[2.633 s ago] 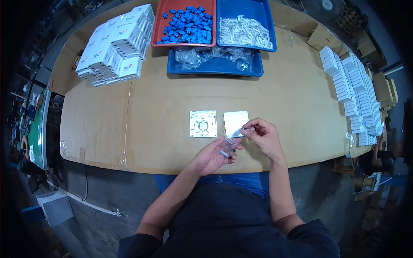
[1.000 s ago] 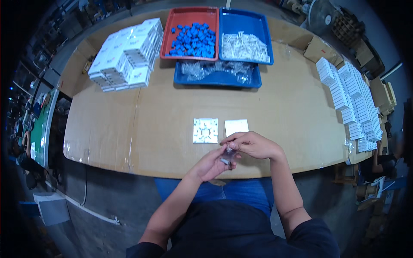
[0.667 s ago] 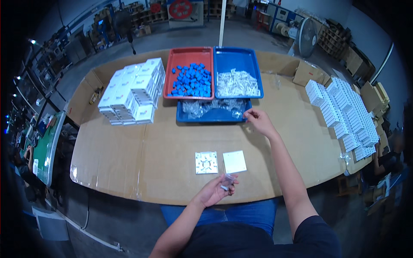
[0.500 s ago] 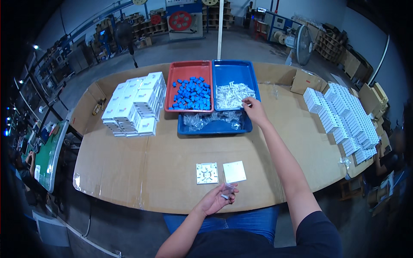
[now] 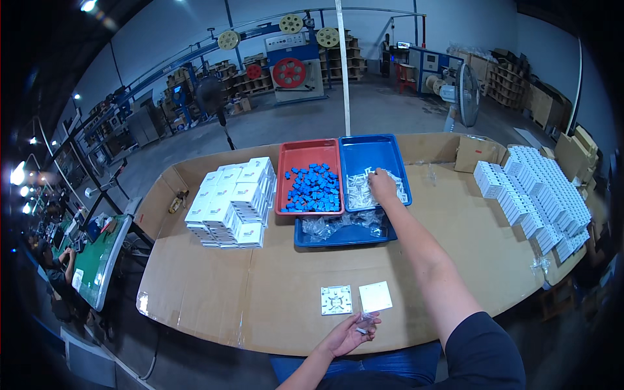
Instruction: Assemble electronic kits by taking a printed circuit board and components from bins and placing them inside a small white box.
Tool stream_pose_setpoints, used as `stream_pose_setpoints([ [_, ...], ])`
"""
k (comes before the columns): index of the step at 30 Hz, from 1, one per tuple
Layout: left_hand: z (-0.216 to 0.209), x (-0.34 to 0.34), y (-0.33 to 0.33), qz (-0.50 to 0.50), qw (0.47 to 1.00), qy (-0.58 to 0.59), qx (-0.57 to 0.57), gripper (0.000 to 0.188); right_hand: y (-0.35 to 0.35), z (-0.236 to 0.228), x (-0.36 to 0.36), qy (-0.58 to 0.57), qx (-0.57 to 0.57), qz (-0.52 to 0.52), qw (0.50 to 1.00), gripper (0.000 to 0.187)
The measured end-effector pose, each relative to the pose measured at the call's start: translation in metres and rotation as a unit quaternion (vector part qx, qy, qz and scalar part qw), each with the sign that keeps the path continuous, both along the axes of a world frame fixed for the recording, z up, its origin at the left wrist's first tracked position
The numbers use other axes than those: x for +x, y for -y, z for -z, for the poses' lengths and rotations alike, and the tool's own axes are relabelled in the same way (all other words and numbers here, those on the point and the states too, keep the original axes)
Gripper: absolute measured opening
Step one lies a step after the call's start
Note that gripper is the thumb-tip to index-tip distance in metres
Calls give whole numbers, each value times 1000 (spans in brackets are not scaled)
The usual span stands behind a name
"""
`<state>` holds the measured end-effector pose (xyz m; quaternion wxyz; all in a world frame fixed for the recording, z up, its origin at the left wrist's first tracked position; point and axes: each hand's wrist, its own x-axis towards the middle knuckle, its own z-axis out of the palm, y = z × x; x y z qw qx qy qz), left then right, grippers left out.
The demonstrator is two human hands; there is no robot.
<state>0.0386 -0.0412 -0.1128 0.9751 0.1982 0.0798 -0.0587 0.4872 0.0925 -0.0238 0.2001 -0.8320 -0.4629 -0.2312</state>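
Holding a small bag (image 5: 368,318) in the left hand (image 5: 348,333), bottom centre, clear and thin, with a white piece (image 5: 361,330) inside; reaching with the right hand (image 5: 383,186) among white pegs (image 5: 356,190) in a blue tray (image 5: 368,153), mid-frame, can't tell whether gripping any; over brown cardboard (image 5: 201,292), dim workshop (image 5: 260,123) across the top

I have moved my right grip (image 5: 384,187) away from the clear bag (image 5: 365,323) in my left grip (image 5: 346,335). It is now down at the white pieces (image 5: 358,193) in the blue tray (image 5: 370,155). My view tipped up, so more floor (image 5: 266,120) shows past it.
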Motion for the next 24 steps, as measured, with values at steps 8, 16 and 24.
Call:
stream_pose_setpoints([
  [8,12,0,-6,9,1000,11,-10,56,1,-6,-3,-33,51,0,998,11],
  [16,14,6,-4,20,1000,21,-2,58,20,-1,39,-131,183,42,974,12],
  [24,15,-3,-1,9,1000,-8,-25,58,78,-115,-66,-556,500,-252,614,20],
])
